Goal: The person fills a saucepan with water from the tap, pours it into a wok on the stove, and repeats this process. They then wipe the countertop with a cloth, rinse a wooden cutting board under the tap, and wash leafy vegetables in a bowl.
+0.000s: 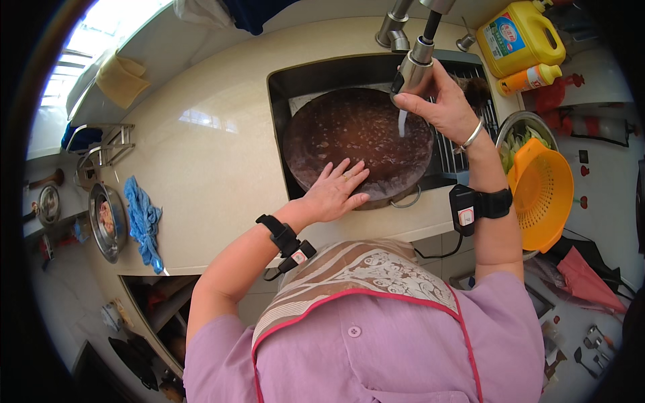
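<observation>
A thick, round, dark brown chopping board (356, 134) lies wet over the black sink (274, 91), with a metal ring handle (408, 201) at its near edge. My left hand (334, 192) rests flat on the board's near side, fingers spread, holding nothing. Above the board's right side, my right hand (447, 106) has its thumb and fingers wrapped round the silver tap spray head (415, 72). A short white stream of water (402, 123) falls from it onto the board.
Right of the sink stand a yellow jug (521, 41), an orange bottle (527, 80), a steel bowl of green vegetables (526, 129) and a yellow colander (541, 195). At the counter's left end are a blue cloth (141, 225) and a steel bowl (107, 238) holding pinkish food.
</observation>
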### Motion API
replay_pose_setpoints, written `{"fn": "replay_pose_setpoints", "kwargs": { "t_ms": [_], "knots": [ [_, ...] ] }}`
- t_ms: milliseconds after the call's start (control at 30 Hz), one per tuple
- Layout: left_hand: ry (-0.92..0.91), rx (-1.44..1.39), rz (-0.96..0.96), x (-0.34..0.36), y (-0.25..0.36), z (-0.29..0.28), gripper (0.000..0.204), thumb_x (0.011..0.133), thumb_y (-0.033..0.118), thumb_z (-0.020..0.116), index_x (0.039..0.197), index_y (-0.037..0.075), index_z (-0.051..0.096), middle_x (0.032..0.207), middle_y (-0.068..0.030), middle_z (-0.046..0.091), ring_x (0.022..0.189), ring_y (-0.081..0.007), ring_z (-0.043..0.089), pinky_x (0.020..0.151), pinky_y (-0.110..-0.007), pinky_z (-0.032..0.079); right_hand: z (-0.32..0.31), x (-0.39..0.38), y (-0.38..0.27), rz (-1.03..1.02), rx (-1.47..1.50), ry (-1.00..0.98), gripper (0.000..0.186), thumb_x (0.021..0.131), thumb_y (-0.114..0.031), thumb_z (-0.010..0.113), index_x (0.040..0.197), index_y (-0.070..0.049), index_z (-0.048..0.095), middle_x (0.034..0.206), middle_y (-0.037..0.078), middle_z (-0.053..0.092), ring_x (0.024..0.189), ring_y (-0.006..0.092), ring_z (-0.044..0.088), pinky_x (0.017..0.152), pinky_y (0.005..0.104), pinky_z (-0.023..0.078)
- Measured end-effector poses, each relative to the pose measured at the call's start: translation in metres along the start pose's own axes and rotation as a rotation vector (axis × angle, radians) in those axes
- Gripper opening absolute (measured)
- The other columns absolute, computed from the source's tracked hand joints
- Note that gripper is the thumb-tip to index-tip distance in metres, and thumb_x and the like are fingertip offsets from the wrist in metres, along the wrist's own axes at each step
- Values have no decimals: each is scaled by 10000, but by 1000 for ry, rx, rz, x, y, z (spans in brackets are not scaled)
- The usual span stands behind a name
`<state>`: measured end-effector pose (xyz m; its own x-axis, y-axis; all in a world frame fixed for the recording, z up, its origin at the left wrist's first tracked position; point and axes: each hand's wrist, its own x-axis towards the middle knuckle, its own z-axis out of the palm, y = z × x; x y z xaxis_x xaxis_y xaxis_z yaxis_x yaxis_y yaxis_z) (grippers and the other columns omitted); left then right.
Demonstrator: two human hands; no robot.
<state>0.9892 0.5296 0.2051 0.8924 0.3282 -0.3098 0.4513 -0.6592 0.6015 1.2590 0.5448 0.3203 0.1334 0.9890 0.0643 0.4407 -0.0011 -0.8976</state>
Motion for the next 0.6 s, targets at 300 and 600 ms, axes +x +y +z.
{"fn": "replay_pose_setpoints", "kwargs": {
  "t_ms": [300, 600],
  "knots": [
    [161, 161, -411, 25, -56, 1, 652, 964, 505, 345, 1435, 56, 313, 1505, -171, 265, 1388, -365, 227, 1122, -474, 196, 40, -27, 65, 129, -191, -284, 634, 864, -415, 612, 1332, -30, 430, 1297, 176, 533, 1226, 296, 492, 1013, 411, 382],
    [156, 113, -303, -45, -34, -5, 684, 959, 444, 424, 1388, -76, 311, 1463, -263, 286, 1359, -430, 253, 1111, -476, 229, 76, -12, 133, 537, -933, -650, 793, 918, -602, 317, 1487, -65, 186, 1562, 135, 109, 1437, 302, 113, 1135, 488, 158]
  ]
}}
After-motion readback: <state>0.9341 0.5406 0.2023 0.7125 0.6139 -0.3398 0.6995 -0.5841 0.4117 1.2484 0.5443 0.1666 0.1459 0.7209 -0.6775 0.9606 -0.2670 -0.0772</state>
